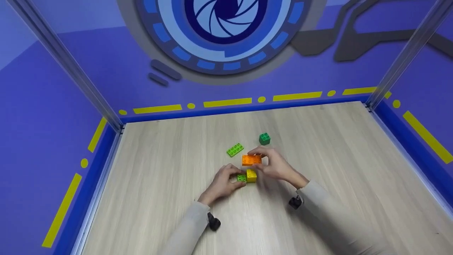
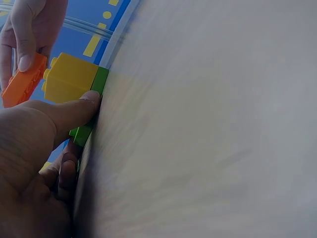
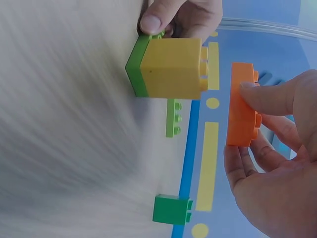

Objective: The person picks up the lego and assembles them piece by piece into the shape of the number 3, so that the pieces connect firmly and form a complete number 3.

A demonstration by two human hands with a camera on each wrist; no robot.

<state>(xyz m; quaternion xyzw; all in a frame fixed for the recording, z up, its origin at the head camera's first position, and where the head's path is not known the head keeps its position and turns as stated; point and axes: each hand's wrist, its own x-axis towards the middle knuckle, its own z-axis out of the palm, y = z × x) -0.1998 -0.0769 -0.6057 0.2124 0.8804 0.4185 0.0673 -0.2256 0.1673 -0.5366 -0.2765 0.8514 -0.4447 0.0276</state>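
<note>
My left hand (image 1: 223, 180) pinches a flat light green brick (image 1: 241, 177) between thumb and fingers on the table. A tall yellow brick (image 1: 251, 175) stands on that green brick's right end, studs up, as the right wrist view (image 3: 173, 68) also shows. My right hand (image 1: 276, 164) holds an orange brick (image 1: 251, 160) between thumb and fingers. In the right wrist view the orange brick (image 3: 241, 104) hangs above the yellow one, apart from it, its studs facing up. The left wrist view shows the left thumb (image 2: 79, 110) against the green brick's side.
Behind the hands, a second flat light green brick (image 1: 235, 150) lies on the wooden table (image 1: 170, 159). A dark green cube-shaped brick (image 1: 264, 139) stands farther back to the right. Blue printed walls (image 1: 226, 88) border the table at the back and sides.
</note>
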